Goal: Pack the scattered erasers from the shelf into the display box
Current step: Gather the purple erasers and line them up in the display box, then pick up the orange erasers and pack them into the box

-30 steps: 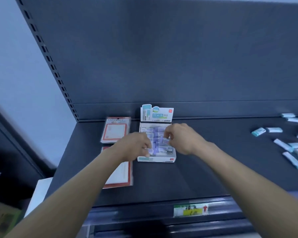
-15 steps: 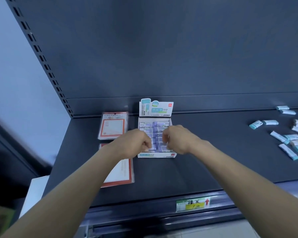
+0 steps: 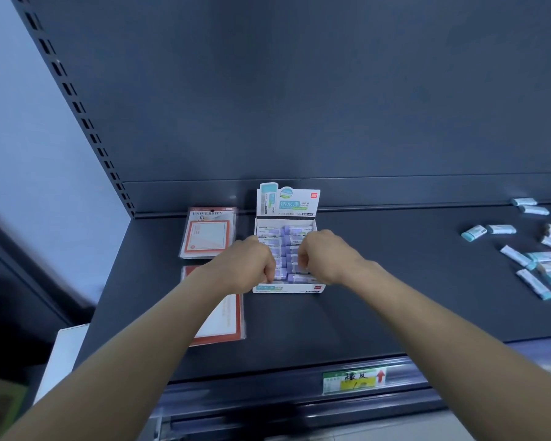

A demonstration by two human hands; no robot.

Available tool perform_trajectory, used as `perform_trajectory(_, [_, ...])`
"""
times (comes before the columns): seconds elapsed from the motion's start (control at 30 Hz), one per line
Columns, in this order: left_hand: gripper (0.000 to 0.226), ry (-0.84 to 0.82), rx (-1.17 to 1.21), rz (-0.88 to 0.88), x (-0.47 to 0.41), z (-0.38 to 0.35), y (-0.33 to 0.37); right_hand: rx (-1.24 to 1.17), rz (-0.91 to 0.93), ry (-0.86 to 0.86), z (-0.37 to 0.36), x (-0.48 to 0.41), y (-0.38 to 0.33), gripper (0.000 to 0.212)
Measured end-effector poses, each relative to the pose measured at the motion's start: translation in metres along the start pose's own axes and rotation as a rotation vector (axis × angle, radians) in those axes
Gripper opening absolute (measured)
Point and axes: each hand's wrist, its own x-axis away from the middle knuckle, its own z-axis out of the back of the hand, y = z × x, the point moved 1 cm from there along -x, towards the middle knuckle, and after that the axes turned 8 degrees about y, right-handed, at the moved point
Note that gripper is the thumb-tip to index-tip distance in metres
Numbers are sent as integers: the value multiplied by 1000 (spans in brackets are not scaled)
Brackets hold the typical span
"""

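Observation:
The white display box (image 3: 287, 288) stands on the dark shelf (image 3: 379, 300) with its printed header card (image 3: 288, 200) upright at the back. Rows of purple-and-white erasers (image 3: 295, 232) fill it. My left hand (image 3: 242, 265) hangs over the box's near left part, fingers curled down and pinching an eraser in the front rows. My right hand (image 3: 325, 257) does the same at the near right, its fingertips on an eraser in the right column. Scattered teal-and-white erasers (image 3: 535, 259) lie far right on the shelf, away from both hands.
Two packs of red-bordered certificate paper (image 3: 208, 232) lie left of the box, the nearer one partly under my left forearm. A price label (image 3: 353, 380) sits on the shelf's front rail. The shelf's back panel rises right behind the box.
Both hands have drawn closer together and slid toward the box's near rows. The view has shifted, so the box and the loose erasers sit slightly higher and further left.

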Motion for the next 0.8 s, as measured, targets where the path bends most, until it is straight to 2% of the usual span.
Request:
perform_trajectory(0.17, [13,12,-81,23,-6,-1,5,-28,0,98,12,6,10,41])
perform_trajectory(0.37, [16,-7,-63,14,-14,12,13,-64,-17,216,21,16,26,35])
perform_trajectory(0.5, [27,189,-82,-28,-20,33,40,-68,-38,319,34,28,38,29])
perform_trajectory(0.67, [22,411,-120,-189,-27,49,107,-26,-46,501,61,51,75,22])
perform_trajectory(0.8, [22,563,-50,-307,-34,49,180,46,-48,616,82,78,128,21])
